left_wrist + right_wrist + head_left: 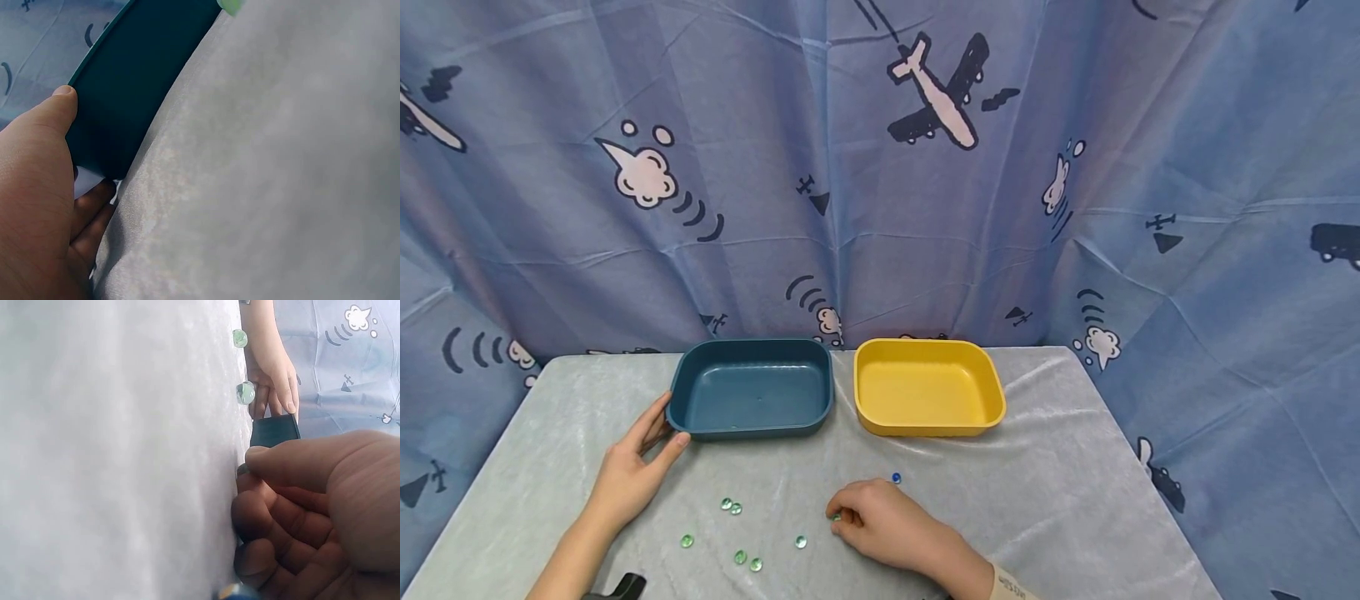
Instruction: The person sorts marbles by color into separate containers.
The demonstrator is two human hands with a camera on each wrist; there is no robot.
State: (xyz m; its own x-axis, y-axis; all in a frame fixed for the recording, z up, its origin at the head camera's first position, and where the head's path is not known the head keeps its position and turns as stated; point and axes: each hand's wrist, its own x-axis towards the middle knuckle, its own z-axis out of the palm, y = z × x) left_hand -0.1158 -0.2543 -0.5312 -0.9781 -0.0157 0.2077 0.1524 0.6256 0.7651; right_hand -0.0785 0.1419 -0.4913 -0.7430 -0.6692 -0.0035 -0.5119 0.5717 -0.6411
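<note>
My left hand [628, 475] rests against the near left corner of a teal tray [750, 433], thumb at its front wall and fingertips at its left side; the left wrist view shows the thumb tip up by the rim. Close over the cloth, my right hand [883, 521] pinches a small green glass marble [837, 517] between thumb and forefinger, the other fingers curled in. Most of that marble is hidden by the fingertips. A blue marble [897, 477] lies just beyond the right hand. Several green marbles [741, 557] are scattered between the two hands.
A yellow tray [925, 431] stands right of the teal one, a narrow gap between them. Both are near the back edge of a table with a pale grey cloth [1075, 500]. Blue curtains [760, 208] printed with planes hang behind and at the sides.
</note>
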